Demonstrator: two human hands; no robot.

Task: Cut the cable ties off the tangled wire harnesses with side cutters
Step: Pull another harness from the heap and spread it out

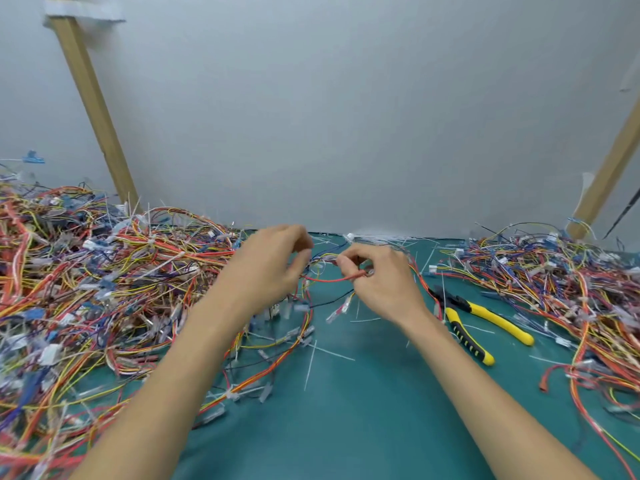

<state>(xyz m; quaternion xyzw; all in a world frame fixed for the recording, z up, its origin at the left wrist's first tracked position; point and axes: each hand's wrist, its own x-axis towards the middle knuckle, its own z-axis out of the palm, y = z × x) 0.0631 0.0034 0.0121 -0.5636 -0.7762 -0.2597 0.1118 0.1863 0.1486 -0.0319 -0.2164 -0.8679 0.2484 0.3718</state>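
Tangled wire harnesses (104, 289) of red, orange, yellow and blue wire lie heaped on the left of the teal-green mat (346, 427), with a thinner heap (571, 289) on its right side. Between the heaps, both hands meet at a loose strand. The right hand (384, 282) pinches a thin red wire (329, 279) between thumb and forefinger. The left hand (270, 268) is blurred, its fingers curled at the strand; whether it actually grips cannot be told. Yellow-and-black-handled side cutters (495, 320) lie untouched on the mat, just right of the right wrist. Cut white plastic cable ties (311, 362) lie scattered on the mat.

Matt green mat (346, 427), glossy yellow plastic cutter handles (498, 322).
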